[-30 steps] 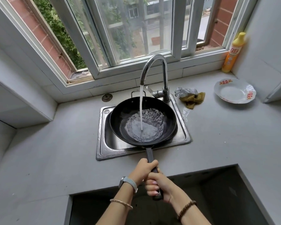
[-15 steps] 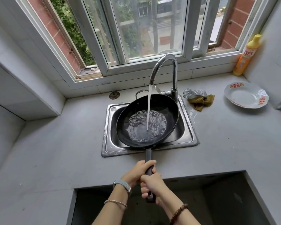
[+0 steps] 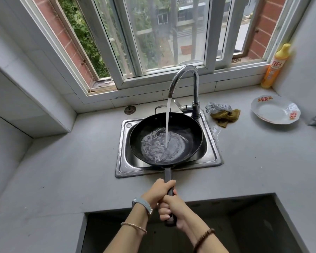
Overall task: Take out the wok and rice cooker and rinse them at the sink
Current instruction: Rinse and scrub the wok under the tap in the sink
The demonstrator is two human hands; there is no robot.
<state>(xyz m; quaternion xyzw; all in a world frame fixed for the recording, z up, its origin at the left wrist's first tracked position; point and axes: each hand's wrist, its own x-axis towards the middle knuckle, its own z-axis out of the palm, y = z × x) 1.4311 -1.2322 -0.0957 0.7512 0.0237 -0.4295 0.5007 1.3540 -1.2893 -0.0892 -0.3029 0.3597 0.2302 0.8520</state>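
Nearest me, at 6 o'clock, both forearms are cut off by the frame's edge. My right hand [image 3: 174, 207] has its fingers [image 3: 163, 211] curled round the handle [image 3: 167, 174] near its end, and my left hand [image 3: 158, 191] grips just ahead, so most of the handle is hidden. The wok [image 3: 144, 133] is over the sink [image 3: 122, 162], covering most of the basin. Its long axis runs 6 to 12, handle toward 6. Water from the faucet [image 3: 196, 83] at 12 o'clock blurs the wok's bottom.
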